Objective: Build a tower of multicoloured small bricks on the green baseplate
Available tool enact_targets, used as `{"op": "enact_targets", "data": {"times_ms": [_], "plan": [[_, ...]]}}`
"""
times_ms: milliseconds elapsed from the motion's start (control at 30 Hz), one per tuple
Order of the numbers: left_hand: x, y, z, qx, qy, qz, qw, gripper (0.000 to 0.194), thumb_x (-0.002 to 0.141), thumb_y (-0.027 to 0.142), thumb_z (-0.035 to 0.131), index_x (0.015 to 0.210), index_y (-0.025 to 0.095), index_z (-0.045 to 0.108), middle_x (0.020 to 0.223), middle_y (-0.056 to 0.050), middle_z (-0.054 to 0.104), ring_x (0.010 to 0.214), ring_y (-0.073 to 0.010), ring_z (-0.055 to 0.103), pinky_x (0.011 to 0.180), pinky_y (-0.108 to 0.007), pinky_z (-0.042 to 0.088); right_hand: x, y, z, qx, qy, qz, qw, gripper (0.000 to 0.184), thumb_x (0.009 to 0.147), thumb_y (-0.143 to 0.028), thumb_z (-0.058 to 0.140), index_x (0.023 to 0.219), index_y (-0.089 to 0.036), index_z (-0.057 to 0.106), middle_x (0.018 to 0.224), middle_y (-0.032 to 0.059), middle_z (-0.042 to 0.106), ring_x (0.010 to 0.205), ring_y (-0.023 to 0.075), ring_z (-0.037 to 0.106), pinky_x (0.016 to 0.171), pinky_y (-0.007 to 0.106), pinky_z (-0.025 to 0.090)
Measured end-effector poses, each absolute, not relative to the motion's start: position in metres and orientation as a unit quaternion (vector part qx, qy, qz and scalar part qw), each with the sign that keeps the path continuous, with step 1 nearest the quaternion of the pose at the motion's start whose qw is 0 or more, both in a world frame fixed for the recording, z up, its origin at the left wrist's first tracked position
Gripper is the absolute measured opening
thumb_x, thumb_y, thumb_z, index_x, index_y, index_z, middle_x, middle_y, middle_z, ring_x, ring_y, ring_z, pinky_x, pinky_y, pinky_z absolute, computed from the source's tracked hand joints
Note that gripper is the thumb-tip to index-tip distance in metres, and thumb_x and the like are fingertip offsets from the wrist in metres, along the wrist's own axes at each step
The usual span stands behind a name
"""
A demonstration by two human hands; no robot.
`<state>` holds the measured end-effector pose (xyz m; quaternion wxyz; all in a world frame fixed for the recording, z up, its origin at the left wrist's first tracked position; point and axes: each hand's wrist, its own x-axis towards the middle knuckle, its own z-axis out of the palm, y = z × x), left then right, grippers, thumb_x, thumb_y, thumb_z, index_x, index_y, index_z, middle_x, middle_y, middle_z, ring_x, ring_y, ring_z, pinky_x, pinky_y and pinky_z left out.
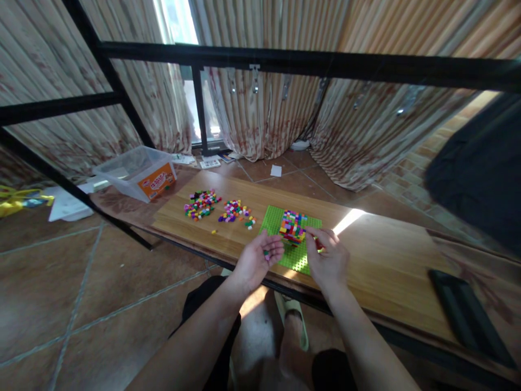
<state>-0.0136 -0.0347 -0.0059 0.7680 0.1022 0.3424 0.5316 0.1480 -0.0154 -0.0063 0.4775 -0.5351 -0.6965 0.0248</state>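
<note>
A block structure of many-coloured small building bricks (pixel 292 224) stands on a green studded baseplate (pixel 268 218). My left hand (pixel 260 255) is turned palm up at the plate's left front edge, its fingers curled around a few small building bricks (pixel 266 253), one of them green. At the structure's right side, my right hand (pixel 329 255) has thumb and forefinger pinched together against its edge. Whatever lies between those fingertips is too small to make out. Some red and yellow bricks show beside the right fingers, partly covered by the hand.
Two heaps of loose bricks (pixel 202 203) (pixel 234 210) lie left of the plate on the wooden board (pixel 378 250). A clear plastic box (pixel 140 172) with an orange label stands at the far left. A dark tray-like object (pixel 468 315) lies right. A black metal bar (pixel 285 62) crosses beyond.
</note>
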Motion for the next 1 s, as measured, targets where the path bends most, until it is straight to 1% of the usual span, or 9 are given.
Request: {"op": "enact_targets", "data": {"times_ms": [100, 200, 333, 467, 567, 667, 800, 900, 1000], "plan": [[-0.014, -0.034, -0.004, 0.090, 0.302, 0.546, 0.776, 0.041, 0.086, 0.045, 0.050, 0.086, 0.008, 0.068, 0.088, -0.012, 0.066, 0.084, -0.0169, 0.061, 0.078, -0.027, 0.047, 0.135, -0.022, -0.004, -0.489, -0.735, 0.120, 0.453, 0.019, 0.087, -0.026, 0.050, 0.092, -0.023, 0.068, 0.087, 0.0036, 0.066, 0.076, 0.0144, 0.062, 0.070, 0.027, 0.051], [-0.015, -0.035, -0.003, 0.094, 0.277, 0.558, 0.777, 0.043, 0.087, 0.047, 0.046, 0.088, 0.009, 0.067, 0.094, -0.013, 0.066, 0.087, -0.0173, 0.061, 0.077, -0.026, 0.047, 0.122, -0.030, -0.008, -0.451, -0.770, 0.191, 0.408, 0.018, 0.087, -0.026, 0.052, 0.094, -0.024, 0.068, 0.092, 0.0030, 0.067, 0.083, 0.0146, 0.064, 0.076, 0.028, 0.052], [-0.017, -0.037, 0.001, 0.118, 0.266, 0.556, 0.778, 0.041, 0.086, 0.047, 0.048, 0.091, 0.010, 0.067, 0.100, -0.013, 0.065, 0.093, -0.0191, 0.060, 0.078, -0.026, 0.046, 0.111, -0.037, -0.015, -0.455, -0.786, 0.194, 0.369, 0.015, 0.082, -0.028, 0.060, 0.093, -0.024, 0.068, 0.093, 0.0030, 0.067, 0.083, 0.0157, 0.064, 0.075, 0.028, 0.052], [-0.017, -0.038, 0.007, 0.146, 0.266, 0.556, 0.774, 0.043, 0.080, 0.052, 0.055, 0.091, 0.012, 0.067, 0.099, -0.013, 0.065, 0.096, -0.0219, 0.059, 0.079, -0.030, 0.046, 0.105, -0.037, -0.019, -0.464, -0.783, 0.181, 0.373, 0.013, 0.084, -0.026, 0.056, 0.089, -0.023, 0.067, 0.092, 0.0034, 0.066, 0.079, 0.0147, 0.063, 0.068, 0.026, 0.052], [-0.017, -0.037, 0.004, 0.153, 0.280, 0.549, 0.773, 0.045, 0.076, 0.054, 0.058, 0.091, 0.013, 0.067, 0.095, -0.012, 0.065, 0.091, -0.0211, 0.060, 0.076, -0.030, 0.046, 0.107, -0.034, -0.019, -0.457, -0.786, 0.176, 0.376, 0.014, 0.086, -0.023, 0.051, 0.090, -0.022, 0.065, 0.091, 0.0037, 0.065, 0.078, 0.0146, 0.063, 0.069, 0.026, 0.051], [-0.013, -0.037, -0.007, 0.158, 0.346, 0.532, 0.756, 0.034, 0.072, 0.046, 0.067, 0.084, 0.013, 0.067, 0.082, -0.008, 0.065, 0.077, -0.0157, 0.060, 0.070, -0.026, 0.044, 0.114, -0.030, -0.019, -0.459, -0.786, 0.172, 0.378, 0.015, 0.089, -0.021, 0.047, 0.092, -0.021, 0.062, 0.090, 0.0043, 0.064, 0.081, 0.0154, 0.062, 0.072, 0.027, 0.050], [-0.009, -0.038, -0.019, 0.226, 0.429, 0.518, 0.705, 0.026, 0.065, 0.036, 0.075, 0.071, 0.013, 0.066, 0.065, -0.002, 0.061, 0.058, -0.0089, 0.052, 0.059, -0.022, 0.037, 0.125, -0.025, -0.016, -0.461, -0.783, 0.173, 0.380, 0.015, 0.089, -0.022, 0.048, 0.092, -0.021, 0.062, 0.090, 0.0041, 0.064, 0.081, 0.0153, 0.063, 0.073, 0.027, 0.050], [-0.008, -0.039, -0.018, 0.248, 0.424, 0.517, 0.701, 0.024, 0.064, 0.033, 0.074, 0.066, 0.012, 0.064, 0.061, -0.001, 0.059, 0.054, -0.0069, 0.048, 0.055, -0.021, 0.034, 0.130, -0.024, -0.012, -0.442, -0.786, 0.200, 0.382, 0.016, 0.088, -0.021, 0.049, 0.092, -0.021, 0.064, 0.091, 0.0042, 0.064, 0.083, 0.0146, 0.063, 0.075, 0.027, 0.051], [-0.009, -0.039, -0.014, 0.231, 0.412, 0.522, 0.711, 0.022, 0.064, 0.031, 0.074, 0.066, 0.012, 0.064, 0.060, 0.000, 0.058, 0.054, -0.0064, 0.048, 0.055, -0.020, 0.033, 0.131, -0.024, -0.009, -0.435, -0.776, 0.234, 0.393, 0.015, 0.087, -0.021, 0.052, 0.093, -0.021, 0.066, 0.093, 0.0043, 0.065, 0.084, 0.0149, 0.063, 0.078, 0.029, 0.051]]}}
